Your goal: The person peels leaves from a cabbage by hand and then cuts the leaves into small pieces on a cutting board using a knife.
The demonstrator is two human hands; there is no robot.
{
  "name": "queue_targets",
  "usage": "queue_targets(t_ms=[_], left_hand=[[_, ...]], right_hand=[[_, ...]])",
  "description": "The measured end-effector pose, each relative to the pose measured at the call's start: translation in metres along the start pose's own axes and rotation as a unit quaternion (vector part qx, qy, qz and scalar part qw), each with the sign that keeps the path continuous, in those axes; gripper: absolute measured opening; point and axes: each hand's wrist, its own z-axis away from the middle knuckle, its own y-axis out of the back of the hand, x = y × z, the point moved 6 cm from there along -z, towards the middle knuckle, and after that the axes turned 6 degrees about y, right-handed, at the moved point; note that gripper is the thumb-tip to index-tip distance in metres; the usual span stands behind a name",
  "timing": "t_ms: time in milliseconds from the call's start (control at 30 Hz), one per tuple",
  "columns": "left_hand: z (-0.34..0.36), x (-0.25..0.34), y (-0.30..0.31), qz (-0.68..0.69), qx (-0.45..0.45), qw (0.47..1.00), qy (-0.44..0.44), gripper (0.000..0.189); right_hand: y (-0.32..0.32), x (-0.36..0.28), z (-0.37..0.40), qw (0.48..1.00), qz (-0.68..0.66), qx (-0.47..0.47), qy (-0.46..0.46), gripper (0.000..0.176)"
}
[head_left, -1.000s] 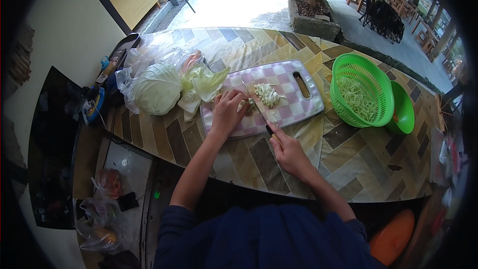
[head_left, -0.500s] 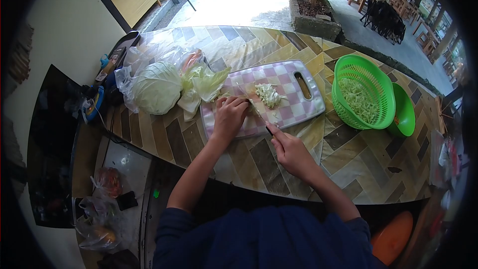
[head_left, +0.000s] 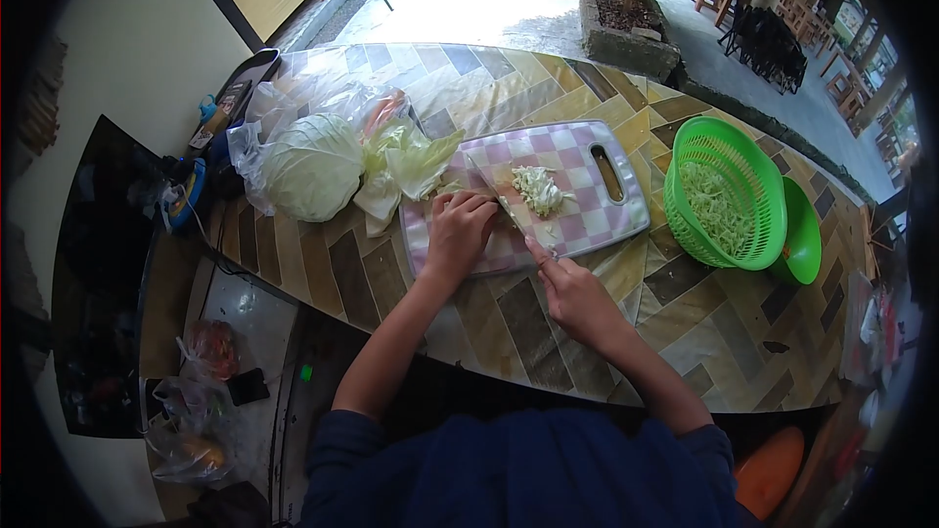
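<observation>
Right hand (head_left: 579, 298) holds knife (head_left: 506, 207); left hand (head_left: 458, 231) on cutting board (head_left: 572, 145).

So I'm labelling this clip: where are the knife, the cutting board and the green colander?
knife (head_left: 501, 200), head view, middle of the blade.
cutting board (head_left: 572, 147), head view, bare checked surface.
green colander (head_left: 682, 198), head view, left wall.

Board (head_left: 587, 161): on counter (head_left: 685, 323), centre.
Cabbage (head_left: 313, 166): left of board.
Loose leaves (head_left: 411, 161): between cabbage and board.
Shreds (head_left: 541, 189): on board, right of knife (head_left: 504, 205).
Colander (head_left: 709, 142): right of board.
Bowl (head_left: 807, 235): right of colander, touching it.
</observation>
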Motion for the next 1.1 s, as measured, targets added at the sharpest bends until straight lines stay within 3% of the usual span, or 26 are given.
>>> queue_targets(t_ms=[200, 567, 1100], left_hand=[[0.001, -0.001, -0.002, -0.002, -0.004, 1.0, 0.009, 0.011], [0.001, -0.002, -0.004, 0.016, 0.007, 1.0, 0.01, 0.01], [0.001, 0.001, -0.001, 0.011, -0.004, 1.0, 0.014, 0.012]], right_hand=[[-0.009, 0.01, -0.013, 0.998, -0.041, 0.041, 0.02, 0.052], [0.012, 0.009, 0.002, 0.983, -0.153, 0.079, -0.058, 0.048], [-0.02, -0.013, 0.006, 0.994, -0.071, 0.043, -0.074, 0.053]])
